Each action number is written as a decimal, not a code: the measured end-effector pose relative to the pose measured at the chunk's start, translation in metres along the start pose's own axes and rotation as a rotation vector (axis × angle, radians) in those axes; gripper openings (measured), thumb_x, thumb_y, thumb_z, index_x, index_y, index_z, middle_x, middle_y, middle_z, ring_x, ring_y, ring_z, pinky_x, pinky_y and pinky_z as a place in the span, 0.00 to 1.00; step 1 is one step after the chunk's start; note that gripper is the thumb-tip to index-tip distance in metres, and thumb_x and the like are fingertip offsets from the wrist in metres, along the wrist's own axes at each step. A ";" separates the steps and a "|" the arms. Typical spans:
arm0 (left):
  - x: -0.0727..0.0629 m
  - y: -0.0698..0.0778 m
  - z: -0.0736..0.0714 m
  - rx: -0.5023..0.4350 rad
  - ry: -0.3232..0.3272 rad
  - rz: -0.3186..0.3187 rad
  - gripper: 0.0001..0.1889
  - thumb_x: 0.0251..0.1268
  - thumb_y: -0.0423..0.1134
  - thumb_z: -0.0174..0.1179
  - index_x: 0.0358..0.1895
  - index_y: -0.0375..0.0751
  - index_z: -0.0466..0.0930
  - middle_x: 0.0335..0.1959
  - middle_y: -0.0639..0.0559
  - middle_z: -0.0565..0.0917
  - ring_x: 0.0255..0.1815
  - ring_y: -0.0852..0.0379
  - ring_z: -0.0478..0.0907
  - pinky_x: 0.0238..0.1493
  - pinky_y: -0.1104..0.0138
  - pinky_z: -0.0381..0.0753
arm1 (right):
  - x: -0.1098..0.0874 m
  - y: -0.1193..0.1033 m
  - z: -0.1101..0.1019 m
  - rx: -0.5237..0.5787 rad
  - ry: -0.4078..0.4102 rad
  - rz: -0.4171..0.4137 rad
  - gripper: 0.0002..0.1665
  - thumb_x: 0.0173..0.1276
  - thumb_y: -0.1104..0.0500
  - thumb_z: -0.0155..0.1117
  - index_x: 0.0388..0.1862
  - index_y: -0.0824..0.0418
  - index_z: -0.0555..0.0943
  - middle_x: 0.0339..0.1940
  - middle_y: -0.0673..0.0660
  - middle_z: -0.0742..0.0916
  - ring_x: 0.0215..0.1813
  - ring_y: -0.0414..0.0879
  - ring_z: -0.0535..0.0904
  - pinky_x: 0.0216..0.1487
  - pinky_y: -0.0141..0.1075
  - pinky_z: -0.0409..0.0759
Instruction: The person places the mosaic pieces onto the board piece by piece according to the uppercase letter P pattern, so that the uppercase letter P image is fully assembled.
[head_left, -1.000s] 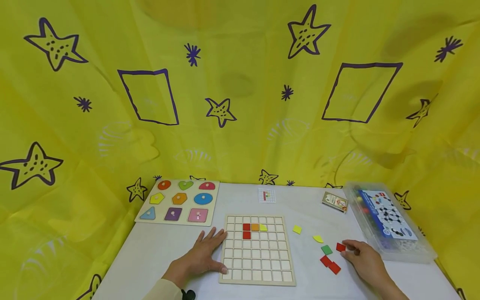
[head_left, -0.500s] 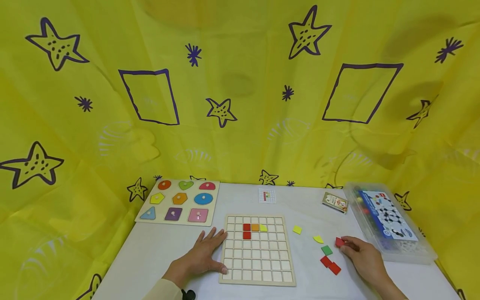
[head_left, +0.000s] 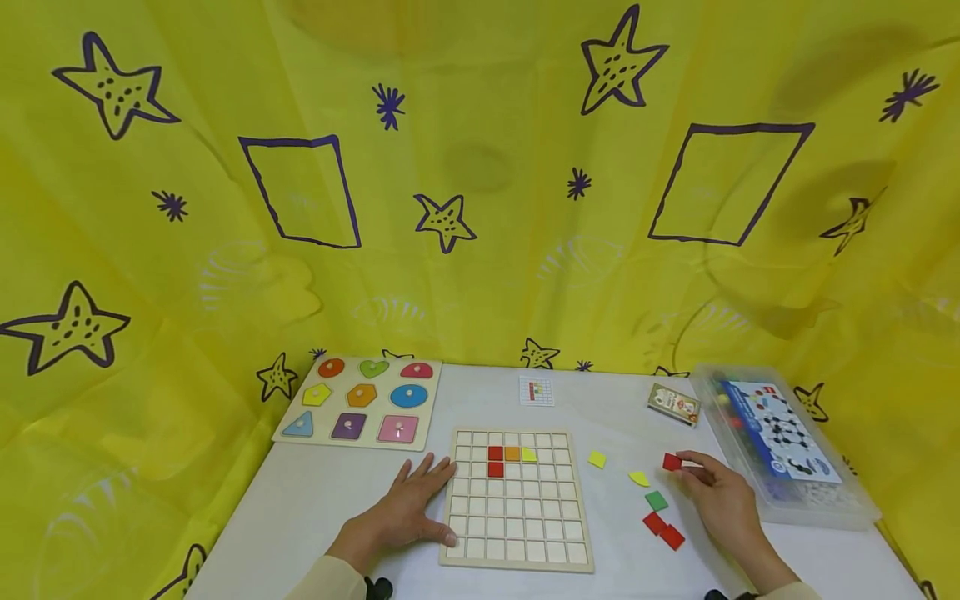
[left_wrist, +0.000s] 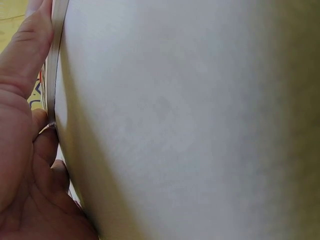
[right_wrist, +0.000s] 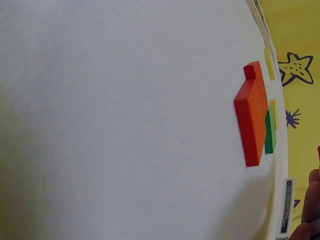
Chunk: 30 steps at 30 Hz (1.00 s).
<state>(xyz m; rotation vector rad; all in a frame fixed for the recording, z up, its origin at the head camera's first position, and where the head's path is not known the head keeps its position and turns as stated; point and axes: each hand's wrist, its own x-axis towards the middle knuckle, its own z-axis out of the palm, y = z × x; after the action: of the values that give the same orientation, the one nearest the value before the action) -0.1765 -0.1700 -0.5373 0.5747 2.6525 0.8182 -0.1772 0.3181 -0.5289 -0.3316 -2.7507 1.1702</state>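
- My R hand (head_left: 720,498) pinches a red square tile (head_left: 672,461) btw thumb and index; the tile sits at the fingertips, approx 10 o'clock from the palm. Can't tell how high it's held off the cloth.
- My L hand (head_left: 405,510) lies w/ fingers spread along the 9 o'clock edge of the wooden grid board (head_left: 515,507), thumb over its 7 o'clock corner. No tile in it that I can see.
- Key relation: the board's middle is at 8–9 o'clock from the held tile, well apart. R hand has the tile; L hand is the nearer one to the board.
- Tile and board grid both look square, so no clear long axis; board sides run roughly 12-to-6.
- On the board, upper rows: two red tiles (head_left: 496,462), an orange tile (head_left: 512,453), a yellow tile (head_left: 527,455); bare cells below.
- From the held tile: yellow square tile (head_left: 596,459) at 9, near the board's R edge; yellow quarter-round tile (head_left: 639,478) at 8; green tile (head_left: 656,500) at 7; loose red pair (head_left: 672,537), touching, at 6.
- Room: white cloth shows btw these pcs and the board; the clear plastic box (head_left: 780,433) limits R hand at 1–2 o'clock.
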 end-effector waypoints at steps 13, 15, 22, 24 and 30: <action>-0.001 0.000 -0.002 -0.001 -0.006 0.009 0.60 0.48 0.61 0.80 0.83 0.42 0.60 0.85 0.46 0.61 0.89 0.38 0.44 0.86 0.38 0.34 | 0.002 -0.022 0.013 0.108 0.077 -0.039 0.21 0.73 0.63 0.72 0.63 0.64 0.85 0.50 0.67 0.92 0.37 0.14 0.72 0.36 0.15 0.76; -0.001 0.000 -0.002 -0.006 -0.011 0.005 0.60 0.47 0.61 0.80 0.84 0.42 0.60 0.86 0.46 0.61 0.89 0.38 0.44 0.86 0.38 0.33 | 0.002 -0.025 0.016 0.122 0.072 -0.033 0.21 0.73 0.63 0.72 0.64 0.63 0.85 0.51 0.66 0.92 0.37 0.14 0.72 0.38 0.14 0.75; -0.001 0.000 -0.003 -0.006 -0.027 0.001 0.62 0.46 0.61 0.81 0.84 0.43 0.59 0.86 0.46 0.59 0.89 0.38 0.43 0.86 0.38 0.33 | 0.003 -0.038 0.025 0.165 0.065 -0.006 0.21 0.74 0.63 0.70 0.64 0.63 0.85 0.52 0.66 0.91 0.37 0.18 0.74 0.38 0.16 0.79; 0.000 -0.001 -0.003 -0.004 -0.026 0.004 0.62 0.46 0.61 0.81 0.84 0.43 0.58 0.86 0.46 0.59 0.89 0.38 0.43 0.86 0.38 0.33 | 0.004 -0.041 0.028 0.180 0.068 -0.003 0.21 0.74 0.63 0.71 0.64 0.62 0.85 0.52 0.66 0.91 0.37 0.20 0.75 0.37 0.18 0.81; -0.001 0.000 -0.003 -0.009 -0.022 0.003 0.62 0.46 0.62 0.81 0.84 0.43 0.59 0.86 0.46 0.60 0.89 0.38 0.43 0.86 0.38 0.33 | 0.002 -0.049 0.038 0.231 0.053 0.004 0.20 0.76 0.62 0.69 0.65 0.60 0.84 0.54 0.66 0.90 0.37 0.26 0.79 0.37 0.22 0.84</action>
<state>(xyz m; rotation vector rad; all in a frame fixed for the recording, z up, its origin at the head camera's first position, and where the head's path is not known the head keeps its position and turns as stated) -0.1770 -0.1713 -0.5348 0.5816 2.6277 0.8191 -0.1945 0.2598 -0.5195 -0.3354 -2.5368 1.4392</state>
